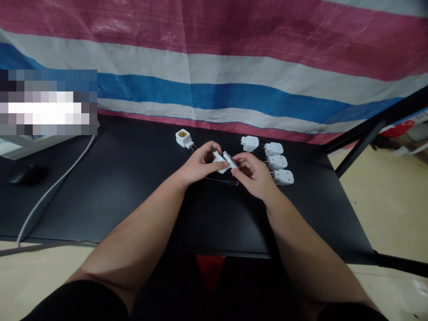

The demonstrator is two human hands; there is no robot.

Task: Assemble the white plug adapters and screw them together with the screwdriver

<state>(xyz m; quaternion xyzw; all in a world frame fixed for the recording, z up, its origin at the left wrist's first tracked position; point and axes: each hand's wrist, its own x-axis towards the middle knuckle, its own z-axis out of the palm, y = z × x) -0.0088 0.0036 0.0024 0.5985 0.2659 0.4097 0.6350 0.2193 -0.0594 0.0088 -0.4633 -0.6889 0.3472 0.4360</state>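
Observation:
Above the dark table my left hand [198, 166] grips a white plug lamp socket part [219, 166], with metal prongs showing near its fingertips. A flat white cover piece [230, 159] is pinched between the thumb and fingers of my right hand [257, 174]. The two white pieces meet at an angle with a gap at the top. Just below them a screwdriver [230, 182] lies on the table, its shaft partly under my left hand. Beyond my left hand stands a white plug lamp socket [183, 137] with a brass-coloured inside and two prongs.
Several white plug housings lie at the right: one at the back [250, 143] and a column beside my right hand, including the nearest one [283, 177]. At the left are a black mouse [28, 174] and a pale cable [63, 176]. A striped sheet [214, 71] hangs behind the table [140, 209].

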